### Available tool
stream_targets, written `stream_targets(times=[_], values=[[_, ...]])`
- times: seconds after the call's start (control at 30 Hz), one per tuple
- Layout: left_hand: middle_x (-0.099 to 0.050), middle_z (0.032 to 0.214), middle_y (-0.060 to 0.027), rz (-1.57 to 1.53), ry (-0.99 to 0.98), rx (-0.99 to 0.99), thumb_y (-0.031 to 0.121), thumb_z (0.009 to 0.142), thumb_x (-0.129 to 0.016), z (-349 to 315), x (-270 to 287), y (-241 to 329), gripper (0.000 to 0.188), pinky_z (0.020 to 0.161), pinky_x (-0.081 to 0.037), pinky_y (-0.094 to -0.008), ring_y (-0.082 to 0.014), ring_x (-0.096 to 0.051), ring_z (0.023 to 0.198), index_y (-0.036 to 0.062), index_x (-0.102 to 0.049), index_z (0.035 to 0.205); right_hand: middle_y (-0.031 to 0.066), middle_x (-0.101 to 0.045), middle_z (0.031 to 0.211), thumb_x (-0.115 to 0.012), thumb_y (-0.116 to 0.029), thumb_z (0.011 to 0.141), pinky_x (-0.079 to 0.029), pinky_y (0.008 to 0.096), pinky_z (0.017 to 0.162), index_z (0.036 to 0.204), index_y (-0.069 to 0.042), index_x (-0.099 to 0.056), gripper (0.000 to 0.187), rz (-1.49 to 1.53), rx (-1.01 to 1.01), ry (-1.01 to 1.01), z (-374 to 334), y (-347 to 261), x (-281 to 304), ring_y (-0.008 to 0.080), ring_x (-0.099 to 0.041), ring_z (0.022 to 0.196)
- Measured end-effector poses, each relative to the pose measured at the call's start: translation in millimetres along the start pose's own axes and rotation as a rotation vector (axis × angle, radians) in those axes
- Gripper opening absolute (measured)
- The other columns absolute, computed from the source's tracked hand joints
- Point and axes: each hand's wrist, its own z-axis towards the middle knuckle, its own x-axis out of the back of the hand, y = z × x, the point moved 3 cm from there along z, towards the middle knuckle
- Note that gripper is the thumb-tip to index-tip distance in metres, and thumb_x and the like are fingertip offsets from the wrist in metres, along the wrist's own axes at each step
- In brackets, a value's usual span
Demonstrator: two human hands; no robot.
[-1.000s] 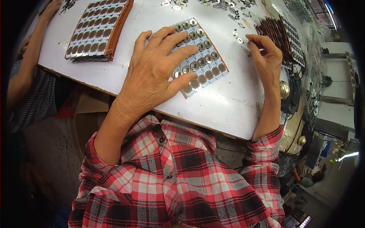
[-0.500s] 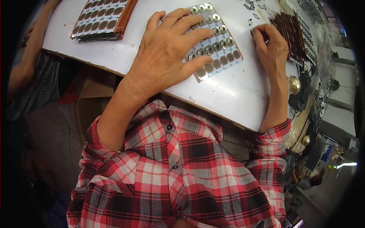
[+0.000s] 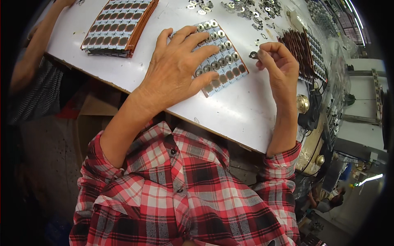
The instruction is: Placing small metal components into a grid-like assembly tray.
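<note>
My left hand (image 3: 170,74) rests with spread fingers on the left side of a panel of small circuit boards (image 3: 242,69), hiding part of it. Shiny metal clips (image 3: 222,47) sit in most rows of the panel. The row nearest me shows bare dark round pads (image 3: 223,78). To the right of the panel, my right hand (image 3: 279,67) pinches a small metal clip (image 3: 253,55) between thumb and fingertips, raised a little above the white table (image 3: 230,107).
A stack of similar panels (image 3: 117,26) stands at the left. Loose metal clips (image 3: 242,9) lie scattered at the back. More panels (image 3: 301,51) stand on edge at the right, beside a round brass-coloured object (image 3: 303,104). Another person's arm (image 3: 39,49) reaches in at far left.
My right hand has turned, and the clip now shows clearly at its fingertips, closer to the panel. My left hand stays spread on the panel. The whole view has shifted, showing more clips at the back.
</note>
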Motion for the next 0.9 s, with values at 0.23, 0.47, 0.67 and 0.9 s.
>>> stream_targets(times=[0.23,0.47,0.67,0.9], values=[[-0.062,0.139,-0.0122,-0.076,0.084,-0.057,0.028,0.077,-0.084,2,1,1,0.050,0.113,-0.036,-0.0532,-0.0337,-0.053,0.134,0.0134,-0.072,0.123,0.0052,-0.069,0.093,-0.072,-0.008,0.095,-0.051,0.0248,0.070,0.106,0.002,-0.068,0.015,0.390,-0.211,-0.301,-18,-20,-32,0.0120,-0.063,0.075],[-0.068,0.122,-0.0170,0.182,0.463,-0.610,0.013,0.083,-0.074,7,-12,-17,0.020,0.108,-0.037,-0.0613,-0.0405,-0.051,0.136,0.0030,-0.071,0.099,0.0066,-0.070,0.093,-0.073,-0.009,0.096,-0.056,0.0278,0.067,0.106,0.002,-0.068,0.015,0.297,-0.141,-0.320,-27,-26,-48,0.0122,-0.064,0.075],[-0.070,0.117,-0.0190,-0.047,0.300,-0.488,0.004,0.086,-0.071,6,7,-7,0.011,0.111,-0.040,-0.0531,-0.0430,-0.056,0.130,-0.0004,-0.070,0.096,0.0069,-0.070,0.095,-0.071,0.001,0.096,-0.062,0.0270,0.069,0.107,0.005,-0.067,0.013,0.390,-0.080,-0.361,-32,-29,-62,0.0114,-0.068,0.079],[-0.063,0.135,-0.0226,-0.334,0.119,-0.191,0.013,0.084,-0.076,8,35,-29,0.028,0.116,-0.036,-0.0552,-0.0447,-0.050,0.136,0.0039,-0.072,0.111,0.0067,-0.072,0.090,-0.073,0.000,0.095,-0.055,0.0220,0.061,0.105,0.006,-0.069,0.012,0.280,-0.045,-0.321,-36,-30,-56,0.0093,-0.066,0.070]])
